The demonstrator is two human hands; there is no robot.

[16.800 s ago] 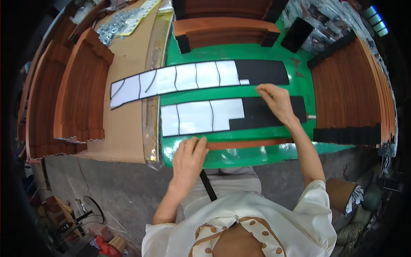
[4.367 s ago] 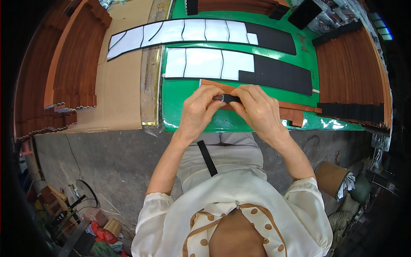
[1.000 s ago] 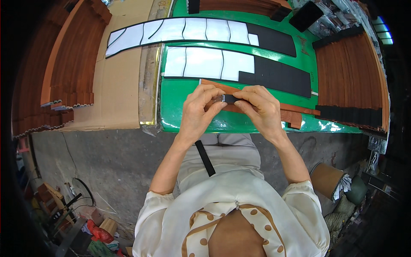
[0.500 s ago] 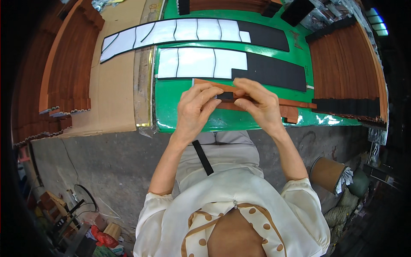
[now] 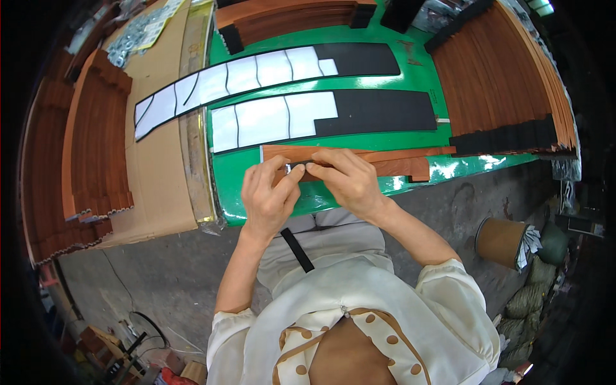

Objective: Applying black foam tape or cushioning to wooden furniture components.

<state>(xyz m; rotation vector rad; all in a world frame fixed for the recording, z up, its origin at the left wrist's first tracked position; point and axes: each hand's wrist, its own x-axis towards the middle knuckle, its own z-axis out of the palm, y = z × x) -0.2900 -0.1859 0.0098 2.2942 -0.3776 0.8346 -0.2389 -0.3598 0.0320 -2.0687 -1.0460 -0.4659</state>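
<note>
My left hand [image 5: 266, 196] and my right hand [image 5: 351, 184] meet over the front of the green table, thumbs and fingertips pinched together. Between them is a small black piece [image 5: 303, 165] with a pale, shiny edge on its left; the fingers hide most of it. Right beneath the hands lies a reddish-brown wood-grain strip [image 5: 391, 154], running to the right, with a second notched brown piece [image 5: 418, 169] along its near side. Beyond them are two flat black sheets: the nearer sheet [image 5: 385, 109] and the farther sheet [image 5: 359, 59], each partly covered with white sections.
Stacked brown strips with black ends [image 5: 497, 83] stand on the right, and more brown stacks [image 5: 99, 141] on the left over cardboard [image 5: 160, 167]. A bundle of brown strips [image 5: 295, 20] lies at the back. On the floor, right, stands a brown drum [image 5: 499, 242].
The whole view has shifted, so the table appears turned. The black piece showed a broad face between my hands before; now my fingertips are closer together and cover most of it.
</note>
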